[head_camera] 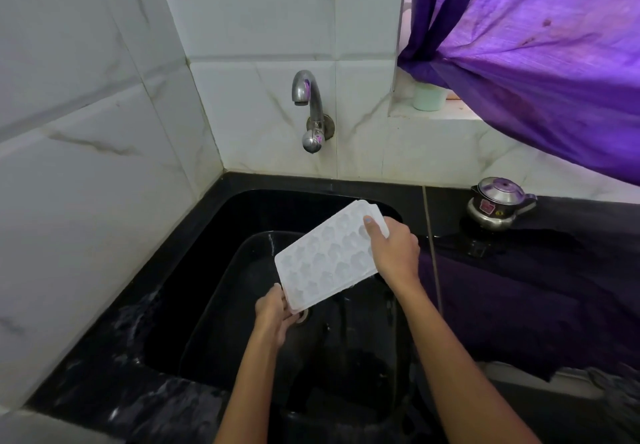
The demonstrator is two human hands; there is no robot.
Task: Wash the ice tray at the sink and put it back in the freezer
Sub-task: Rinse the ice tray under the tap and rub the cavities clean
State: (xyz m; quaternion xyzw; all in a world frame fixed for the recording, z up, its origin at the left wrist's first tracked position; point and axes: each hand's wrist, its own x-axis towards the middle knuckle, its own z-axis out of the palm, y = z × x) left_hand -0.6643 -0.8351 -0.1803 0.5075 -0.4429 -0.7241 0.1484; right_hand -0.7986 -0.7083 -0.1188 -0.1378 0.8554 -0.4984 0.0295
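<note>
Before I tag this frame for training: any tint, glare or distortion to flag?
Head view: purple light through the curtain tints the tap; the wide lens bows the wall tiles; the black sink swallows detail; the white ice tray, held by both hands, reads slightly washed out.

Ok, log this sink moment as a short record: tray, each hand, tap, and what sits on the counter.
tray: white ice tray, held tilted over the black sink, cavities facing the camera
left hand: left hand holds the tray's near lower corner
right hand: right hand grips the far right edge, thumb on top
tap: metal tap on the tiled wall, no water stream visible
counter: small steel pot with lid, right of the sink
window ledge: pale green cup, partly behind the purple curtain
</note>
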